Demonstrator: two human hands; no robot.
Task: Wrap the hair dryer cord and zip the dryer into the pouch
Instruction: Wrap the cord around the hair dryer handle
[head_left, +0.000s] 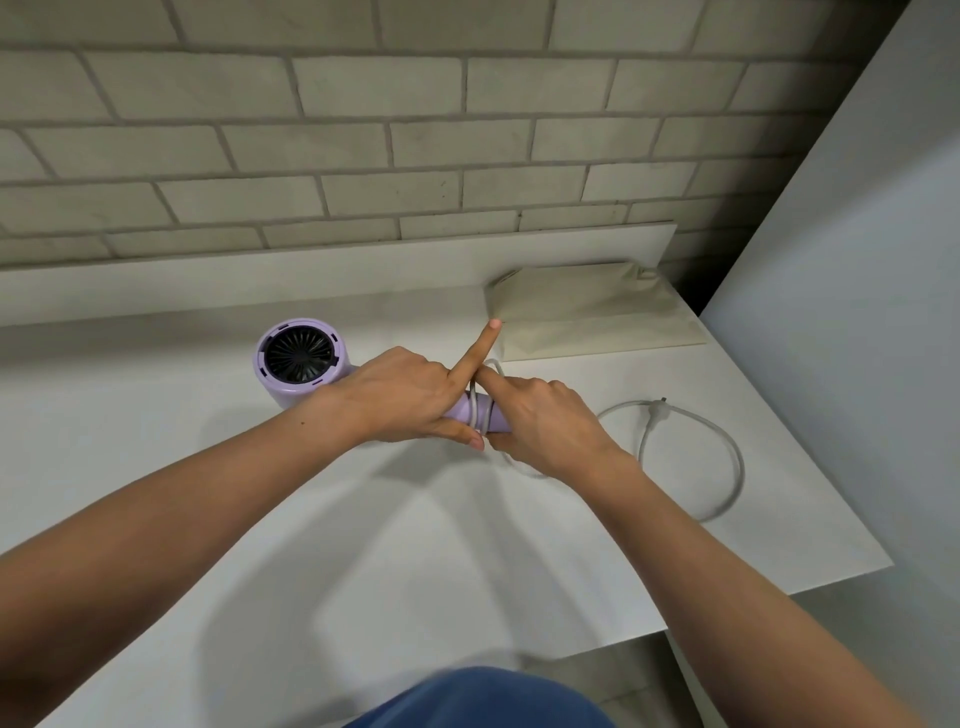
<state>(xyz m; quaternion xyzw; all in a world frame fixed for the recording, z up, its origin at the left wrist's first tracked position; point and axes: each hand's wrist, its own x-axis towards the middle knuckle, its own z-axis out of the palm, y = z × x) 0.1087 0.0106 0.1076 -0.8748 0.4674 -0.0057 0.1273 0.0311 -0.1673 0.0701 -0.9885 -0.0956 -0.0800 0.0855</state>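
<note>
Dryer: a lilac plastic hair dryer (301, 364) is lying on its side just left of the left hand, with its smooth, rounded barrel resting on the counter.
Facing: the round rear intake, a black grille of fine radial slats, is facing up and towards the camera.
Long axis: the tubular handle is running to the right from the barrel, passing under both hands.
Left hand (410, 400): it is gripping the handle with thumb and curled fingers, while its index finger is sticking out straight, pointing up and to the right at the near left corner of the pouch.
Cord: a white rubbery cord (475, 410) is circling the handle between the two hands in a couple of turns.
Right hand (545, 421): it is closing on the cord at the handle's end, thumb underneath and index finger stretched across the top, crossing under the left index finger.
Slack: right of the right hand the cord is lying in one loose round loop, which is crossing itself at the far side.
Pouch: a flat beige fabric pouch (592, 306), rectangular and slightly creased, is lying just beyond the fingertips to the right.
Surface: a matte white countertop (208, 467) is carrying everything.
Backdrop: a wall of grey brick-pattern tiles (363, 156) is rising behind it.
</note>
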